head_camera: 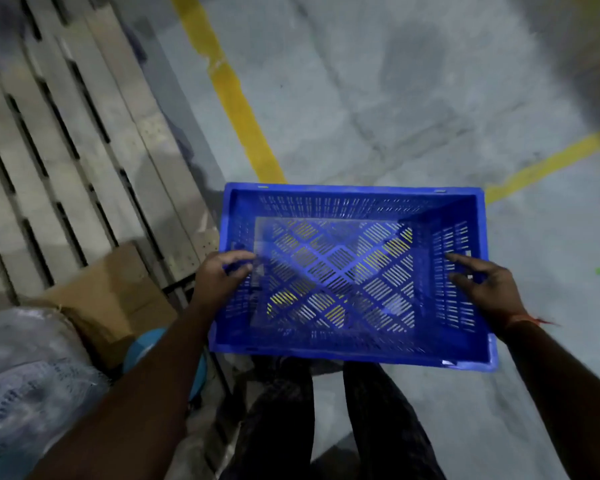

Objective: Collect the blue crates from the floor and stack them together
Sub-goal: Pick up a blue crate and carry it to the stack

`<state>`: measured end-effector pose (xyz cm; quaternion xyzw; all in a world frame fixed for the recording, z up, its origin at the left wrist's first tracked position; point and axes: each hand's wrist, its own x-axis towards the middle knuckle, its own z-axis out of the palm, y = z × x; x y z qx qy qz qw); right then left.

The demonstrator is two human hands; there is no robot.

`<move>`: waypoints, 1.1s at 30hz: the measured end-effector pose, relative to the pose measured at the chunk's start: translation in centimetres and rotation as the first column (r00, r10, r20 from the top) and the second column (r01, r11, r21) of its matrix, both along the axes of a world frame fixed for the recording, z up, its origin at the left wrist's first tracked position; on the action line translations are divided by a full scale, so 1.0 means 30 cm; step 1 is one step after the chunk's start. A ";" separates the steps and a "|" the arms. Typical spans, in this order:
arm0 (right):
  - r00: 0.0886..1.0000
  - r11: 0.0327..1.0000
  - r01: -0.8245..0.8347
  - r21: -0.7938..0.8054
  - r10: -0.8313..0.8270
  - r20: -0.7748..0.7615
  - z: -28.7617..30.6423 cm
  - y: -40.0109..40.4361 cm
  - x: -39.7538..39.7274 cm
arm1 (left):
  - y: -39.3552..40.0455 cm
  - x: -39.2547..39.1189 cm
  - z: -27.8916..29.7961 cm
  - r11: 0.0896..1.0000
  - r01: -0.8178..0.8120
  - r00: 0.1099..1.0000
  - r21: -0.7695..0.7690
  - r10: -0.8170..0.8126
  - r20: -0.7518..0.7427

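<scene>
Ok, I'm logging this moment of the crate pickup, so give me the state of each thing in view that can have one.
blue crate: empty, open side up, carried off the floor, held at both short sides.
left hand: grips the crate's left rim.
right hand: fingers curled over the crate's right wall, holding it.
cardboard box: lying beside the pallet, partly hidden.
wooden pallet: flat on the floor.

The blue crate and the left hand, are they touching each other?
Touching. The head view shows the left hand gripping the left wall of the blue crate, fingers curled over its rim.
</scene>
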<state>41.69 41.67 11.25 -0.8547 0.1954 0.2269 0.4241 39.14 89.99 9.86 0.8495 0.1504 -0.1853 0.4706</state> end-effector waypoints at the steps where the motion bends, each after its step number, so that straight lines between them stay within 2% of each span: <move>1: 0.999 0.999 0.029 -0.018 -0.029 0.014 0.073 -0.018 -0.025 | -0.024 0.006 0.078 1.000 0.015 1.000 0.000 -0.015 0.004; 8: 0.976 0.977 0.203 -0.064 -0.196 0.095 0.513 -0.190 -0.215 | -0.203 0.059 0.518 0.987 0.129 0.987 0.098 -0.137 0.082; 12: 0.954 0.954 0.277 -0.111 -0.259 0.151 0.662 -0.340 -0.332 | -0.392 0.130 0.723 0.959 0.202 0.964 0.198 -0.230 0.131; 17: 0.939 0.923 0.319 -0.217 -0.276 0.204 0.792 -0.571 -0.447 | -0.652 0.252 0.843 0.884 0.349 0.916 0.311 -0.391 0.085; 22: 0.895 0.849 0.435 -0.301 -0.370 0.251 0.899 -0.847 -0.582 | -1.030 0.342 0.969 0.810 0.468 0.824 0.354 -0.545 0.157; 30: 0.715 0.674 0.697 -0.245 -0.629 0.305 1.032 -1.160 -0.768 | -1.589 0.472 1.052 0.701 0.652 0.674 0.288 -0.711 0.202; 33: 0.632 0.602 0.773 -0.202 -0.699 0.334 1.036 -1.246 -0.824 | -1.797 0.529 1.065 0.664 0.717 0.634 0.212 -0.748 0.199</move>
